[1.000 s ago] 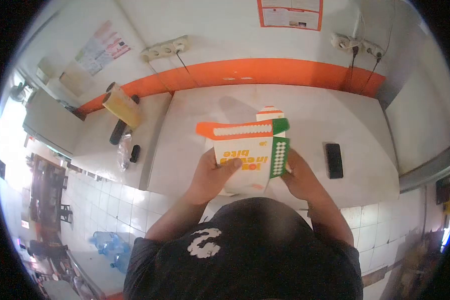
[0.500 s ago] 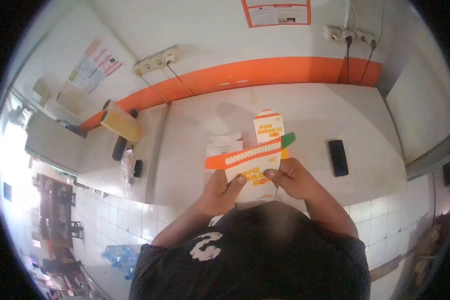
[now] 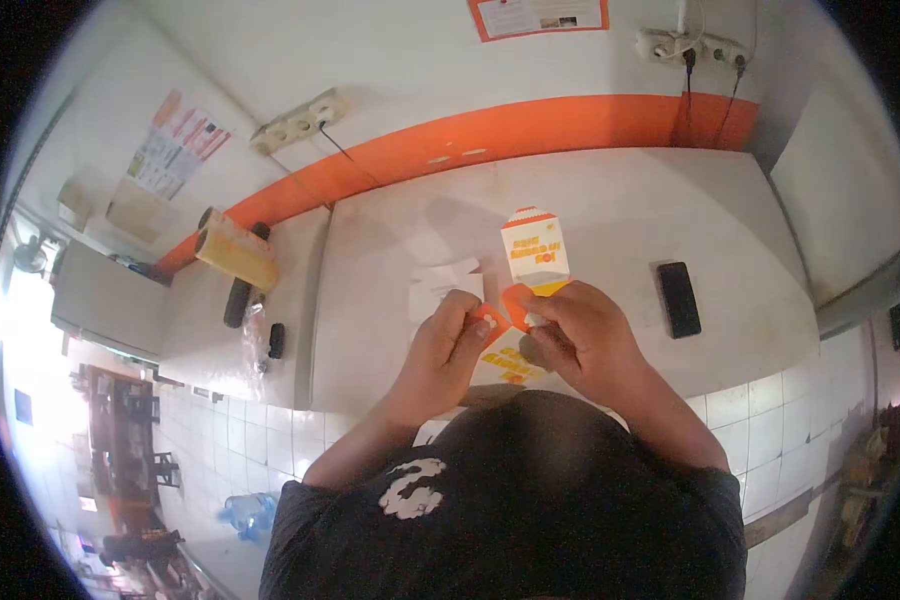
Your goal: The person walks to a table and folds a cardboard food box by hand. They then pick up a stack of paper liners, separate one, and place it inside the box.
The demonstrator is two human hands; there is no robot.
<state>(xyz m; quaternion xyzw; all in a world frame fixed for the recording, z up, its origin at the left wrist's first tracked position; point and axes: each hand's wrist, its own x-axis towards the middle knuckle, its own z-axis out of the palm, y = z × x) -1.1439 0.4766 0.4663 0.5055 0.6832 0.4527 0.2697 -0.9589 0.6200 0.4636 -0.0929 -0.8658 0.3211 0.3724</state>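
Carton (image 3: 502, 362) in white and orange sits folded between our two hands, held just above the near edge of the table (image 3: 610, 200). Our left hand (image 3: 435, 350) pinches an orange flap from one side. Our right hand (image 3: 585, 335) is closed over the other flap, so both hands are clamped on the carton and nearly touch each other.

As we judge it, the main risk is in the flaps. If we squeeze unevenly, the thin card could crease off its fold line or a tab could tear. Our grip is also out past the table edge, so a slip could drop the carton to the floor. Just beyond our knuckles a second box (image 3: 535, 250) stands upright, and a push forward could tip it. The phone (image 3: 679, 298) lies well to the right and looks safe from our elbows.

Yellow lettering shows on the carton and on the upright box, but it's too blurred for us to read, and we can't pick out a brand. Some white sheets (image 3: 440, 285) beside the upright box look blank, though we can't be sure. The orange-framed poster (image 3: 538, 14) on the wall carries print too small to make out. Our black shirt bears a white mark (image 3: 410, 490) that looks like a 2.
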